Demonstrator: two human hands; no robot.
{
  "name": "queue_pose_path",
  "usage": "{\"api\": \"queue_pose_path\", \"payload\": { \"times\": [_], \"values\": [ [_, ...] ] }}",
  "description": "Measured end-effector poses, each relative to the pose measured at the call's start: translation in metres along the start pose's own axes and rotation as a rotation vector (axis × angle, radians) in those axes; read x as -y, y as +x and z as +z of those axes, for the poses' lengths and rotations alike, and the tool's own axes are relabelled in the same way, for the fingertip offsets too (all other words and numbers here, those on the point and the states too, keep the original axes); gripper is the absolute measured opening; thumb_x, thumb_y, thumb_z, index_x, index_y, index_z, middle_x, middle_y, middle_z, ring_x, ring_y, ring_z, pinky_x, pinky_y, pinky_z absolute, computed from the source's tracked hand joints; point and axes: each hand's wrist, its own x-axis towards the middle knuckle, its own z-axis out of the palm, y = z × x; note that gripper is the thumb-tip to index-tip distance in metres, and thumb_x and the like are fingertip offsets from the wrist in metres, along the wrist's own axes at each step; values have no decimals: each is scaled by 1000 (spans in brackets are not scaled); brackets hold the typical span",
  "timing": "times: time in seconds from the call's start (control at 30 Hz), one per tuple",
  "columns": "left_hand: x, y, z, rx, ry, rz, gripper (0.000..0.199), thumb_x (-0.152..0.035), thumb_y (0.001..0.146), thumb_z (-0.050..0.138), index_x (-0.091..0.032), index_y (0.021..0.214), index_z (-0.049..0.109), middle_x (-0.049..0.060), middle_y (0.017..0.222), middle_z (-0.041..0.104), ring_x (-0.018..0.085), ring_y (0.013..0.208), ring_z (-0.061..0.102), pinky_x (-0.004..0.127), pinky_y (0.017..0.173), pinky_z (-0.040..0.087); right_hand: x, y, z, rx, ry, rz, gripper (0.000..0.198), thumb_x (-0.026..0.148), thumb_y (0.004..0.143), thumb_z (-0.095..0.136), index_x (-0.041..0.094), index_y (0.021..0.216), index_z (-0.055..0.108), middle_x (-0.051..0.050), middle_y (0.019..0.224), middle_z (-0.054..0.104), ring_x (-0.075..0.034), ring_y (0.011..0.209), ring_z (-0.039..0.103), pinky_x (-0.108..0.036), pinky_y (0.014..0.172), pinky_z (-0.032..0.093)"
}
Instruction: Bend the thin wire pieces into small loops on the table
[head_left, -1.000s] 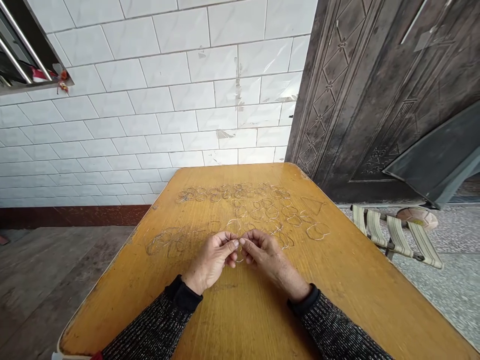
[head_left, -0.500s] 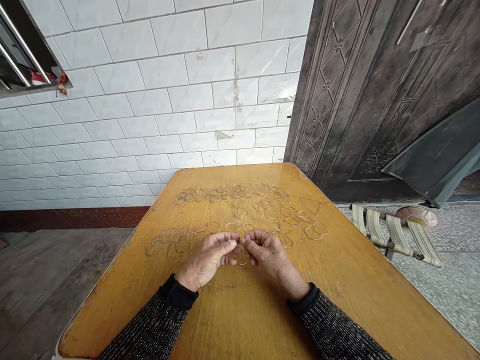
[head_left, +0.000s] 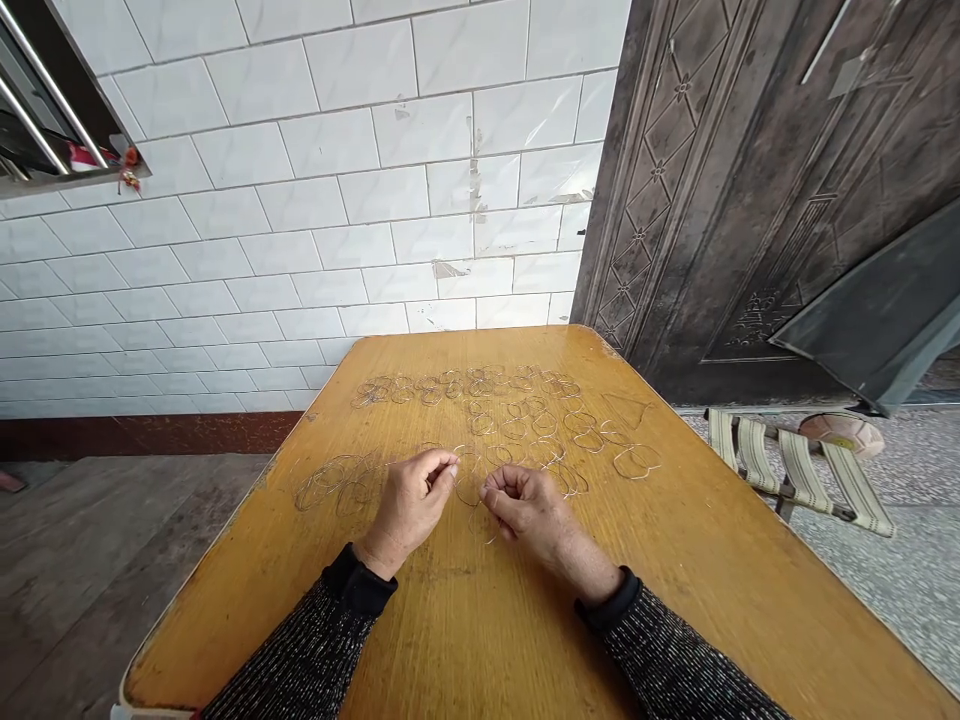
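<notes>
Over the middle of the wooden table [head_left: 465, 620], my left hand [head_left: 409, 510] is closed in a pinch, thumb against forefinger, at one part of a thin wire [head_left: 469, 503]. A short gap to the right, my right hand [head_left: 529, 510] pinches the same bent wire, which curves in a loose loop between and below the fingers. The exact grip points are too fine to make out. Beyond my hands lie bent wire loops [head_left: 517, 420] in rows, and a tangled bunch of wire [head_left: 330, 482] rests left of my left hand.
A white tiled wall [head_left: 300, 220] stands behind the table. To the right are a dark carved door [head_left: 750, 200] and a low stool with striped straps [head_left: 799, 465]. A barred window [head_left: 56, 110] is at upper left.
My left hand has moved away to the left from my right hand and turned, back of the hand up. The gap between them has widened, while my right hand stays nearly in place.
</notes>
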Motion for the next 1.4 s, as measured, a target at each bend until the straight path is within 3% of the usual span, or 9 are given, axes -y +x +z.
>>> {"api": "queue_pose_path", "payload": {
  "times": [0.2, 0.4, 0.57, 0.83, 1.4],
  "values": [
    [-3, -1, -1, 34, -95, -91, 7, -17, 71, 53, -18, 73, 60, 0, 56, 59, 10, 46, 49, 20, 49, 37, -1, 0, 0, 34, 4, -9, 15, 28, 69, 53, 17, 61, 48, 8, 43, 42, -4, 33, 37, -17, 36, 26],
    [-7, -2, 3, -14, -125, -147, 5, -15, 69, 51, -19, 67, 54, -4, 50, 53, 8, 38, 45, 19, 42, 32, 0, -1, 1, 63, 62, -16, 23, 36, 69, 57, 17, 61, 47, 7, 45, 44, -4, 33, 38, -18, 35, 27],
    [-7, -3, 10, -134, -7, -101, 8, -11, 63, 53, -19, 61, 51, -4, 50, 49, 8, 43, 43, 19, 46, 30, 4, -2, 0, 87, 144, 5, 32, 46, 66, 59, 16, 62, 48, 6, 50, 48, -4, 34, 40, -18, 36, 30],
    [-8, -3, 13, -204, 45, -121, 14, -7, 58, 52, -20, 56, 47, -8, 43, 37, 8, 41, 33, 20, 47, 22, 3, -3, 2, 105, 203, 0, 37, 50, 64, 62, 16, 63, 49, 6, 52, 49, -4, 35, 42, -18, 37, 34],
    [-4, -4, 15, -209, 138, -55, 14, -7, 61, 51, -21, 62, 47, -7, 45, 40, 8, 41, 36, 20, 47, 23, 2, -1, 4, 75, 263, 31, 32, 43, 60, 67, 15, 63, 51, 7, 48, 49, -3, 32, 40, -17, 34, 33]
  ]
}}
